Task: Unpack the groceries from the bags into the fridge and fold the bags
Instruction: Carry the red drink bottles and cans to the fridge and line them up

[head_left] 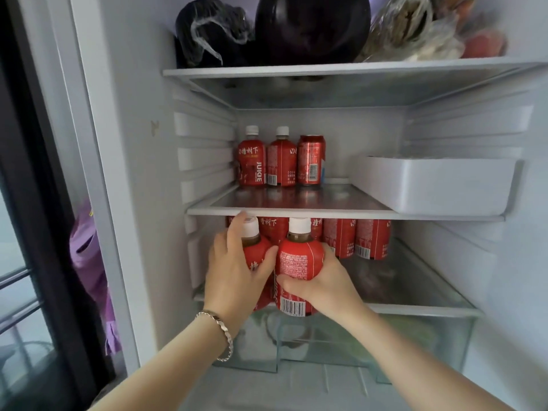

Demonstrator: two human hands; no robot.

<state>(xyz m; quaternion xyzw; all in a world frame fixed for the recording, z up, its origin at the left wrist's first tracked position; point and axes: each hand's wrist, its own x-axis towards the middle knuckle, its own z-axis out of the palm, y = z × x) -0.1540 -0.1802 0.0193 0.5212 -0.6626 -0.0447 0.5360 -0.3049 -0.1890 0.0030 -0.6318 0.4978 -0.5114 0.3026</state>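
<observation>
Step in hand looks like the unpacking part: drinks going into the fridge (142, 173), one in each hand, at the front of the lower shelf (415, 309). The left hand (234, 271) wraps round the left bottle (256, 247), fingers curled up by its neck & white cap, thumb across the red label. The right hand (324, 281) grips the right bottle (299, 262) low on its body, thumb in front, fingers round the far side. Both bottles are upright, touching or nearly so, right at the shelf's front edge. Can't tell if their bases are down on the glass yet, as the hands hide that. Behind them a row of the same red bottles (357, 238) fills the back of that shelf. On the middle shelf (296, 213) above sit two more bottles (252, 161) & a red can (311, 161) at the back left, w/ a white tub (436, 188) on the right. Next move, prob: slide both back till they sit snug vs the row, caps clearing the shelf above, then let go & fetch more. The bags aren't in view, so folding seems a later job; how much is left to unpack can't be judged.
</observation>
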